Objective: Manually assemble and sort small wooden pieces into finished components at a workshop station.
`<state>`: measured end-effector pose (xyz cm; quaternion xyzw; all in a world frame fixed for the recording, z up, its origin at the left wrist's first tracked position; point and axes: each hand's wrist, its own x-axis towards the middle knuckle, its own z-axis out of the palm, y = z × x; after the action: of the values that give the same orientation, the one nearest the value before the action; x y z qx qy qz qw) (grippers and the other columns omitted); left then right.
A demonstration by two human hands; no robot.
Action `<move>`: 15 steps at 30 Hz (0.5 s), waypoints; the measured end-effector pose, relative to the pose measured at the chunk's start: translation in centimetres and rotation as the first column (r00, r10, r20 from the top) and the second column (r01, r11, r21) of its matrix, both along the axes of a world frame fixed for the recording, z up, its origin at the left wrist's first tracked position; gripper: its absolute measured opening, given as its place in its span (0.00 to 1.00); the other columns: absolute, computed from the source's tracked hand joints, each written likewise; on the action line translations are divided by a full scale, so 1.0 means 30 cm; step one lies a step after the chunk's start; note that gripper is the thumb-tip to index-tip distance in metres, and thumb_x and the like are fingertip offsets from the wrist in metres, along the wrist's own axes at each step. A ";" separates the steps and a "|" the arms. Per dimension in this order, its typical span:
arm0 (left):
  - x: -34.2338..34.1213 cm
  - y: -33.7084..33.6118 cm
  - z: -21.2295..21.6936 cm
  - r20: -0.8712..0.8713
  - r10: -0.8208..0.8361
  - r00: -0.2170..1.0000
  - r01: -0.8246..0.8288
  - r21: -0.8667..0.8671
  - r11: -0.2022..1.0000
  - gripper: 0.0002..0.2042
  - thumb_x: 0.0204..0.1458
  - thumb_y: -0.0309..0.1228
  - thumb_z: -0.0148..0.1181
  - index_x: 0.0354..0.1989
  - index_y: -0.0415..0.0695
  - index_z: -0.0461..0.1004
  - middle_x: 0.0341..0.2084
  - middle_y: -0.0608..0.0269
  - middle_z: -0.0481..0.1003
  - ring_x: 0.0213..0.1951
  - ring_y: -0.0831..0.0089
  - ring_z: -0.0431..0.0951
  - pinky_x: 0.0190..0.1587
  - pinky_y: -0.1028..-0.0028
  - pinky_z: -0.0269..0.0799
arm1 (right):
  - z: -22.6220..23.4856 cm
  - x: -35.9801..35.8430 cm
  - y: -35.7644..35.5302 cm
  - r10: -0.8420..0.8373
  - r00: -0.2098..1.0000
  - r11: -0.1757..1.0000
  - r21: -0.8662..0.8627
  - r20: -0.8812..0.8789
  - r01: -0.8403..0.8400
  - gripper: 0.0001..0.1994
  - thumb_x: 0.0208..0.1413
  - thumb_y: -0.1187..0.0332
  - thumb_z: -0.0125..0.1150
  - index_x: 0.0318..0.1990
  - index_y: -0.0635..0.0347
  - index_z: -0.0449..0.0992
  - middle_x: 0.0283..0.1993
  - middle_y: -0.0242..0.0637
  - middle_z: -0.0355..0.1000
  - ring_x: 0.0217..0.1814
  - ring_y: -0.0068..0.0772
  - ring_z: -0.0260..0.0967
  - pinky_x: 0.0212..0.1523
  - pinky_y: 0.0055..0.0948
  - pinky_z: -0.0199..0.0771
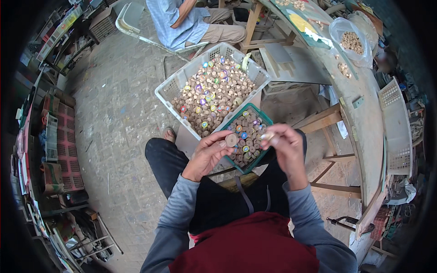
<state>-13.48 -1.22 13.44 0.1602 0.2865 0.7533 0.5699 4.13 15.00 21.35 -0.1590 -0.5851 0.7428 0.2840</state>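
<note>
Between the thumb and fingers of my left hand (207, 152) is a round wooden disc (231, 139) with a small mark or hole at its centre. My right hand (289, 148), a little apart from it, pinches a small pale wooden piece (267, 135) that looks like a knob; its exact shape is blurred. Below both hands, a green plastic basket (249, 169) holds many wooden discs, some with coloured faces. Just beyond stands a large white crate (170, 109), filled with small wooden knob-like pieces and some coloured-faced ones.
A long workbench (362, 118) runs along my right, with a clear plastic bag (350, 41) of wooden pieces on it. A clamp (350, 223) sits on its near end. Ahead, another person (182, 22) sits on a chair. Cluttered shelves (59, 145) line the left.
</note>
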 end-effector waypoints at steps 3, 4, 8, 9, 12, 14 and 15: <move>0.038 -0.015 0.065 -0.042 0.009 0.999 -0.008 0.024 1.000 0.18 0.60 0.22 0.51 0.58 0.32 0.67 0.45 0.53 0.76 0.40 0.71 0.80 0.45 0.76 0.78 | -0.027 -0.005 -0.101 0.022 1.000 0.999 -0.034 -0.013 -0.022 0.12 0.58 0.79 0.57 0.50 0.69 0.73 0.42 0.40 0.77 0.43 0.27 0.76 0.44 0.24 0.75; 0.046 -0.020 0.074 -0.044 0.018 0.999 -0.016 0.029 0.999 0.17 0.61 0.22 0.52 0.58 0.32 0.67 0.44 0.52 0.76 0.40 0.71 0.80 0.44 0.75 0.79 | -0.029 -0.009 -0.119 0.020 1.000 0.999 -0.027 -0.010 -0.020 0.13 0.58 0.79 0.57 0.50 0.69 0.73 0.42 0.40 0.77 0.44 0.27 0.76 0.45 0.24 0.75; 0.065 -0.036 0.073 -0.056 0.039 0.998 -0.037 0.025 0.999 0.17 0.61 0.22 0.52 0.57 0.31 0.67 0.44 0.52 0.76 0.39 0.71 0.80 0.44 0.75 0.79 | -0.024 -0.011 -0.160 0.036 0.998 0.996 0.079 0.051 -0.039 0.13 0.58 0.81 0.58 0.51 0.67 0.73 0.43 0.39 0.76 0.47 0.24 0.75 0.46 0.22 0.74; 0.065 -0.036 0.074 -0.061 0.042 0.997 -0.040 0.035 0.999 0.17 0.61 0.22 0.52 0.57 0.31 0.68 0.44 0.52 0.76 0.39 0.71 0.80 0.44 0.75 0.79 | -0.024 -0.011 -0.162 0.034 0.998 0.996 0.081 0.050 -0.038 0.13 0.58 0.81 0.58 0.51 0.67 0.73 0.43 0.39 0.76 0.47 0.24 0.75 0.46 0.22 0.74; 0.064 -0.043 0.079 -0.070 0.046 0.997 -0.043 0.050 0.998 0.17 0.60 0.22 0.53 0.57 0.30 0.68 0.43 0.52 0.76 0.39 0.71 0.80 0.44 0.75 0.80 | -0.029 -0.010 -0.171 0.027 0.998 0.998 0.062 0.049 -0.030 0.14 0.58 0.82 0.58 0.51 0.67 0.73 0.44 0.36 0.75 0.47 0.22 0.74 0.46 0.20 0.73; 0.065 -0.045 0.082 -0.070 0.048 0.996 -0.044 0.057 0.997 0.17 0.60 0.22 0.53 0.57 0.30 0.68 0.43 0.52 0.77 0.39 0.71 0.81 0.44 0.75 0.80 | -0.030 -0.008 -0.170 0.017 0.997 0.994 0.110 0.080 -0.026 0.14 0.58 0.82 0.58 0.51 0.66 0.74 0.45 0.34 0.73 0.46 0.21 0.73 0.46 0.19 0.73; 0.066 -0.046 0.083 -0.081 0.043 0.996 -0.039 0.057 0.998 0.17 0.60 0.23 0.53 0.57 0.30 0.68 0.43 0.52 0.77 0.39 0.71 0.81 0.44 0.75 0.80 | -0.031 -0.009 -0.171 0.018 0.997 0.993 0.111 0.081 -0.027 0.14 0.58 0.82 0.58 0.51 0.66 0.74 0.45 0.34 0.73 0.46 0.21 0.73 0.46 0.19 0.73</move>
<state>-11.49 -2.61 15.94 0.2010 0.2920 0.7652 0.5373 3.85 9.86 20.40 -0.1656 -0.6384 0.7051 0.2604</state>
